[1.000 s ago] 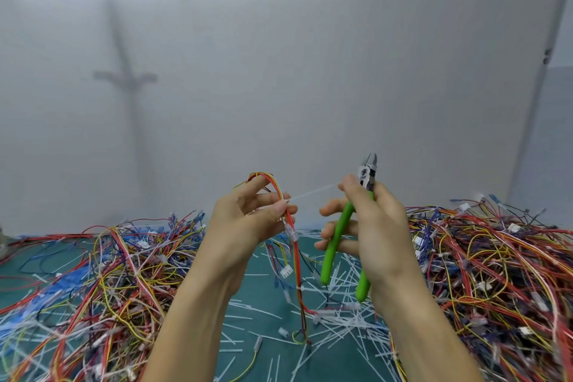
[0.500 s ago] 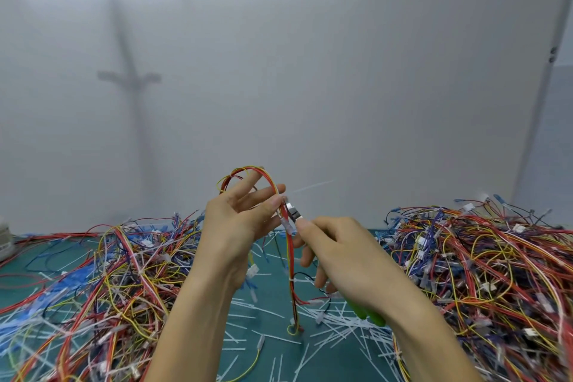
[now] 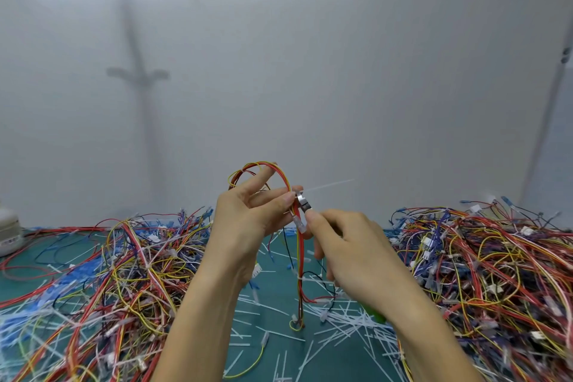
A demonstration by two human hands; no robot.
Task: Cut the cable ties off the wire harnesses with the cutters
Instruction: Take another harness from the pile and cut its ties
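Note:
My left hand (image 3: 248,220) pinches a looped red, orange and yellow wire harness (image 3: 299,257) above the table, its ends hanging down to the mat. A thin white cable tie (image 3: 330,185) sticks out to the right from the pinch point. My right hand (image 3: 350,245) grips the green-handled cutters (image 3: 304,204), whose metal jaws sit against the harness at the tie, right beside my left fingertips. Only a bit of green handle (image 3: 373,313) shows under my right wrist.
A big tangle of coloured wire harnesses (image 3: 102,276) lies on the left and another pile (image 3: 483,263) on the right. Several cut white ties (image 3: 335,319) litter the green mat (image 3: 279,347) between them. A white object (image 3: 7,232) stands at the far left edge. A pale wall is behind.
My right hand turned the cutters from upright to pointing left and brought the jaws onto the harness at the tie. My left hand raised the loop slightly.

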